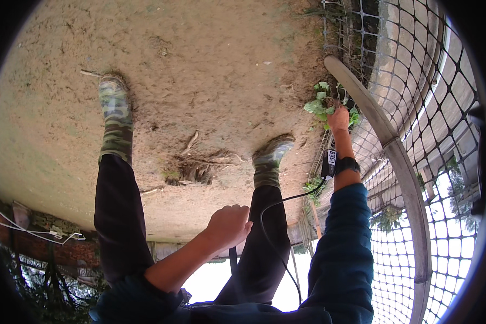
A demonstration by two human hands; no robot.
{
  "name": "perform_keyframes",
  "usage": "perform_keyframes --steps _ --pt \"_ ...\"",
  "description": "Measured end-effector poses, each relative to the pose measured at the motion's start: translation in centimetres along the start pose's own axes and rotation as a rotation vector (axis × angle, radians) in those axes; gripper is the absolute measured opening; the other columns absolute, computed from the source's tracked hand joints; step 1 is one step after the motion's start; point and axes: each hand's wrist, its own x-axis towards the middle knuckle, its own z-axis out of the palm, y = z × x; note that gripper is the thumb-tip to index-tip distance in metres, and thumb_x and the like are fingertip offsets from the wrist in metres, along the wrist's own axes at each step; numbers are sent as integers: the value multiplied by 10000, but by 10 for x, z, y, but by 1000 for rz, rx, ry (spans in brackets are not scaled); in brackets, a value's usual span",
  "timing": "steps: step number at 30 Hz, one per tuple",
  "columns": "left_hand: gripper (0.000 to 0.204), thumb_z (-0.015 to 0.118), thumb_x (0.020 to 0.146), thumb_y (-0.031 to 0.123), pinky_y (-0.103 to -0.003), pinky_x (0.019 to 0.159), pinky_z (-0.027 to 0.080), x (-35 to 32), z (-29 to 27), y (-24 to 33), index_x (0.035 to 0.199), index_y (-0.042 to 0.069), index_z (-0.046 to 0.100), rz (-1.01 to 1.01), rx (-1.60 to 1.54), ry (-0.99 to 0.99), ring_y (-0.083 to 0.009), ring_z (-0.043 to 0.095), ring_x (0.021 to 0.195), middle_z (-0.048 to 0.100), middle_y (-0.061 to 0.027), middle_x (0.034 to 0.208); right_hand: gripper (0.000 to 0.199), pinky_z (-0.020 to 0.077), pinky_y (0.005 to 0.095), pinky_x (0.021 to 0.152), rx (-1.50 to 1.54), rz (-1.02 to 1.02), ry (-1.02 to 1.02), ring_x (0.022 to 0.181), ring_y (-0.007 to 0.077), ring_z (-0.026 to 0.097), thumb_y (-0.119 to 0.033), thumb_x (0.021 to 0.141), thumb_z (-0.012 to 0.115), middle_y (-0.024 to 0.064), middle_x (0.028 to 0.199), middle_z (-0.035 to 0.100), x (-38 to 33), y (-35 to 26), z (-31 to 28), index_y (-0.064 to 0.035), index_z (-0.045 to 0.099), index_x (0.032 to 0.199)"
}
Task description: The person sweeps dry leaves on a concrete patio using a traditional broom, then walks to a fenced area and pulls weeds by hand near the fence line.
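Observation:
My right hand (338,120) is closed at the base of a leafy green plant (321,103), beside the foot of the net fence. Leaves stick out on both sides of the fingers, and the stems in the grip are mostly covered. Closed in a fist, my left hand (229,227) is beside my right leg (269,232). Its palm side is hidden, so I cannot see whether anything is in it. A dark strap-like piece (233,258) shows just below that fist.
Black net fence (410,48) runs along the right, with a curved grey pole (380,116) against it. Bare brown soil (200,65) spreads ahead. A stump-like clump (195,170) lies between my camouflage boots (116,113). A black cable (291,198) hangs from my right wrist device (329,163).

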Motion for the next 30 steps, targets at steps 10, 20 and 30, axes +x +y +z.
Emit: perform_keyframes --steps 10,20,30 --pt "326 569 847 270 -431 771 471 0 -1 -2 1035 4 556 -26 19 -29 -341 592 885 615 -183 917 614 522 392 656 -232 89 -116 793 270 663 -89 849 440 121 894 667 -44 -38 -30 -143 245 1428" --pt "226 615 799 221 -418 678 488 -4 4 -3 848 12 545 72 -14 118 -322 594 776 587 -152 794 318 501 432 629 -138 -275 -206 703 339 634 -60 753 496 168 804 640 -88 -19 1 -82 511 1070" --pt "286 588 832 238 -427 730 478 -1 7 -5 1010 16 553 18 28 27 -341 595 839 607 -175 876 741 511 412 766 -93 237 -163 903 319 633 -132 813 484 183 1039 623 -71 -33 21 -128 100 1445"
